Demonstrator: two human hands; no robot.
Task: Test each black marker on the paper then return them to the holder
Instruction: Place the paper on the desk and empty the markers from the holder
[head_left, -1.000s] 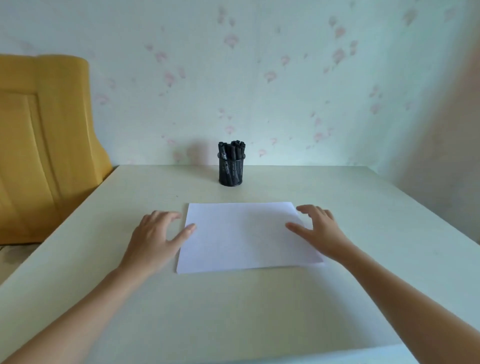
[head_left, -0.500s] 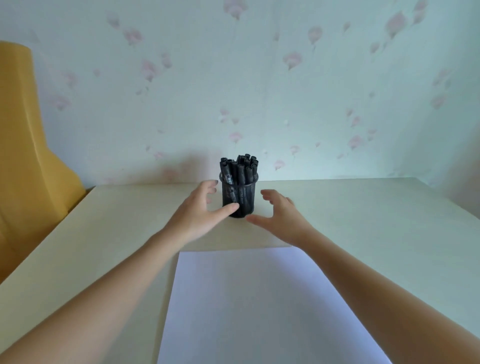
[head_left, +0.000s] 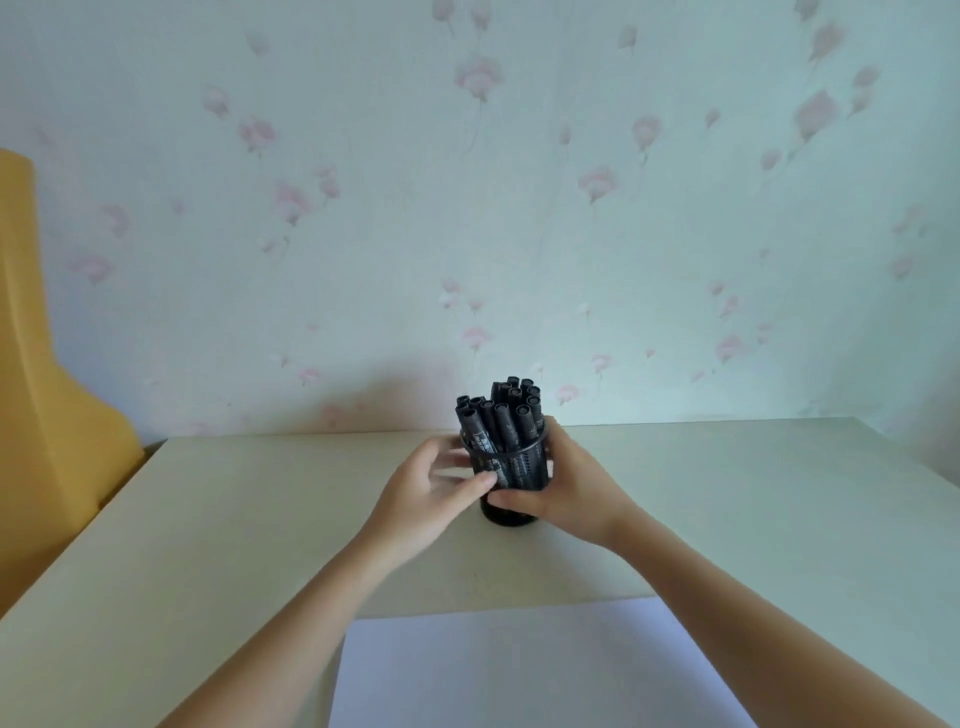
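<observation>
Right hand (head_left: 571, 491) and left hand (head_left: 426, 493) are clamped around the black mesh cylindrical holder (head_left: 511, 478) on the pale cream surface (head_left: 208, 545) beneath flowered wallpaper (head_left: 363, 208); capped black markers (head_left: 501, 415) fill it, white paper sheet (head_left: 519, 670) nearer.

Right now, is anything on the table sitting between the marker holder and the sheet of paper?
Nothing visible does. The black mesh holder, gripped by the left hand and right hand, stands on bare cream tabletop, and the stretch down to the white paper sheet holds only the person's forearms.
</observation>
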